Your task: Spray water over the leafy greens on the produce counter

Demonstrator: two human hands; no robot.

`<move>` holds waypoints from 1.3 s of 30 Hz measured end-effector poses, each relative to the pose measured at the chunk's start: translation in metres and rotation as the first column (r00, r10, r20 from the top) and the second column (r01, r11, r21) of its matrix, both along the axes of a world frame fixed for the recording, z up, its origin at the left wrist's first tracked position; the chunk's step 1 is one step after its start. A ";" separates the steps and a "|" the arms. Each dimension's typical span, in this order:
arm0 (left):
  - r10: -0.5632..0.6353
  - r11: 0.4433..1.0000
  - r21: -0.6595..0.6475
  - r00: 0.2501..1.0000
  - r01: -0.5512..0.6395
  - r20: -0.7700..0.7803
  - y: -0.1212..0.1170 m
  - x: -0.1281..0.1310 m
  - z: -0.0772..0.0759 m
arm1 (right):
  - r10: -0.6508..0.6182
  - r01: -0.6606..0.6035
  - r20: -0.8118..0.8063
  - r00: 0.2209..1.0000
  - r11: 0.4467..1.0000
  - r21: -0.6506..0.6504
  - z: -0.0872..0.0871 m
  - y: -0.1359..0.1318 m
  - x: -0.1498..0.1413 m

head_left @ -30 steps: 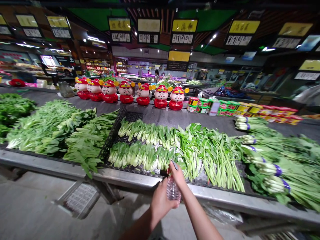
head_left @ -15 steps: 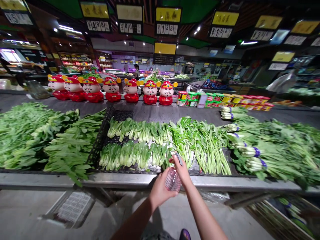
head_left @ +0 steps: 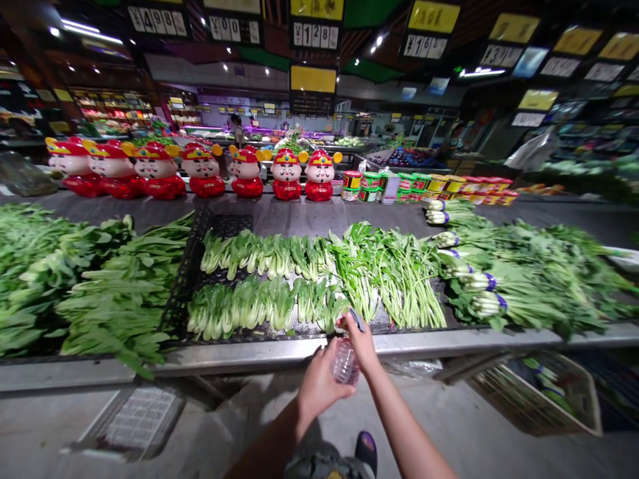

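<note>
Low in front of me, at the front edge of the vegetable stand, my left hand (head_left: 319,380) is wrapped round the body of a clear, ribbed plastic bottle (head_left: 344,362). My right hand (head_left: 363,346) is closed at the bottle's upper end, its fingers partly hidden. A small dark-grey piece (head_left: 357,319) lies along the right thumb; its kind is unclear. Just beyond my hands lie rows of bok choy (head_left: 259,303) and long-stemmed greens (head_left: 407,286). Neither hand visibly touches the vegetables.
A metal rail (head_left: 224,356) edges the stand. Leafy greens (head_left: 114,286) fill the left, banded bunches (head_left: 489,303) the right. Red figurines (head_left: 287,176) and stacked tubs (head_left: 369,186) line the back. Below are a grey crate (head_left: 137,419) and a vegetable basket (head_left: 574,406).
The view has turned right and tilted down, so the stand shifts left and the basket and a foot show below. Both hands stay closed on the bottle.
</note>
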State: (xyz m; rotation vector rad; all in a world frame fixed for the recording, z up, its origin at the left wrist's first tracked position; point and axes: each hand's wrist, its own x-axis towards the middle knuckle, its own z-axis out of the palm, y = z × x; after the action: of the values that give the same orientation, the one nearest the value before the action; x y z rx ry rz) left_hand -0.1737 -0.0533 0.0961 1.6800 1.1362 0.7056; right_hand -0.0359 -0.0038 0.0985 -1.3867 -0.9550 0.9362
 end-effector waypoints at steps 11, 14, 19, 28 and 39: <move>0.003 1.000 0.010 1.000 -0.003 -0.014 -0.007 -0.001 -0.007 | 0.024 -0.025 -0.032 0.999 1.000 -0.010 -0.004 -0.005 -0.001; 0.018 0.999 0.041 1.000 -0.017 -0.011 -0.006 -0.001 -0.004 | 0.014 -0.014 0.013 1.000 1.000 0.024 -0.001 -0.004 0.000; 0.039 0.999 -0.005 0.999 -0.039 -0.015 -0.013 0.002 -0.010 | 0.053 -0.053 0.033 0.998 0.999 0.004 -0.002 -0.004 -0.002; 0.111 0.988 -0.106 0.992 -0.117 -0.058 -0.023 0.000 -0.009 | 0.135 -0.135 -0.006 0.991 0.983 -0.123 -0.007 -0.003 -0.013; 0.130 0.988 0.089 0.991 -0.129 -0.006 0.012 -0.005 0.031 | 0.121 -0.120 -0.094 0.988 0.993 0.016 0.039 0.031 -0.014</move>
State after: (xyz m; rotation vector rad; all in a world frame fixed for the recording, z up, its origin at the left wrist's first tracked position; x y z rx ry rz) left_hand -0.1784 -0.0411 0.1274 1.6971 1.2471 0.8393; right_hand -0.0499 0.0276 0.1377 -1.2747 -0.9786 1.0770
